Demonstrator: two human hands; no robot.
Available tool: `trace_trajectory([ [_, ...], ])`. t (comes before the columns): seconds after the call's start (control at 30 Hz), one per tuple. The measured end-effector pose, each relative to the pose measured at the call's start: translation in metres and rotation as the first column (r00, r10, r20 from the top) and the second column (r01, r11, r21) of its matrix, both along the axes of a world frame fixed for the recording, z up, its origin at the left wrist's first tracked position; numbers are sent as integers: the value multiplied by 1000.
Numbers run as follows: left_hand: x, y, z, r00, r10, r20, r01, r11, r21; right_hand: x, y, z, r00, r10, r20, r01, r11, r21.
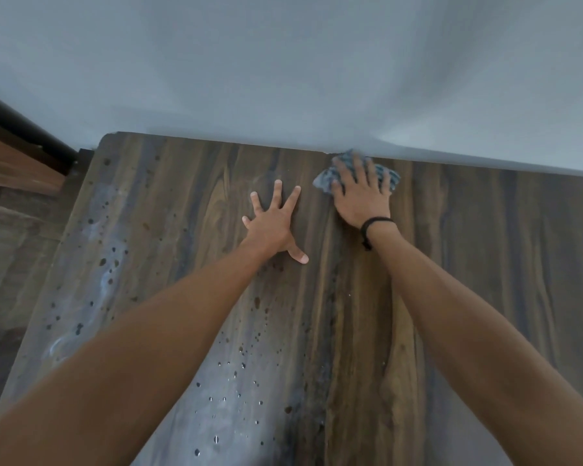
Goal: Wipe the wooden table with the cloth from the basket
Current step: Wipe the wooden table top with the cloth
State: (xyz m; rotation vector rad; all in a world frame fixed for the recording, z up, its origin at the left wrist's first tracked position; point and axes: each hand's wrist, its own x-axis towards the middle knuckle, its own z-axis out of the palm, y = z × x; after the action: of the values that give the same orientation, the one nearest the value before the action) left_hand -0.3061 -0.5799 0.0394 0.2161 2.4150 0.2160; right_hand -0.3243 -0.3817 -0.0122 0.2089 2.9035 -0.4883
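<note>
While the right hand (pixel 360 193) pressed the cloth (pixel 323 179) flat-fingered against the wall (pixel 283 79), left hand (pixel 273 223) lay splayed on wooden table (pixel 485 264) near wall | risk: droplets (pixel 236 375) far from wall might get missed or forearm-smeared.

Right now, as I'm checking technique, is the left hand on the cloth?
No, the left hand lies spread on the table; the right hand presses the cloth beside the wall.

The table (pixel 451 264) is seen to be dark, streaked wood with a smooth, faintly glossy finish, beaded with water droplets (pixel 216 438). The cloth (pixel 322 179) is shown as soft, ribbed blue-grey fabric. The wall (pixel 283 62) is painted matt and smooth
</note>
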Motion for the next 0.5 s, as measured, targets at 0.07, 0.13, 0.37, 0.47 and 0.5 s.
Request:
trace_trajectory([
  [0.07, 0, -1, 0, 1000, 3, -11, -3, 1000, -1, 2, 4, -2, 992, 122, -30, -122, 992, -7],
  [0.13, -1, -2, 0, 1000, 6, -17, -6, 1000, 4, -5, 12, -1, 999, -10, -32, 10, 1000, -18],
  [0.37, -2, -2, -1, 1000, 6, -9, -6, 1000, 11, 13, 7, -4, 997, -42, -57, 41, 999, -28],
  [0.47, -1, 0, 0, 1000, 5, 5, -5, 1000, 1, 30, -4, -8, 993, -98, -71, 97, 995, -18],
  [0.5, 0, 0, 1, 1000, 6, 6, -6, 1000, 1, 39, -8, -11, 997, 7, -82, -6, 1000, 10],
])
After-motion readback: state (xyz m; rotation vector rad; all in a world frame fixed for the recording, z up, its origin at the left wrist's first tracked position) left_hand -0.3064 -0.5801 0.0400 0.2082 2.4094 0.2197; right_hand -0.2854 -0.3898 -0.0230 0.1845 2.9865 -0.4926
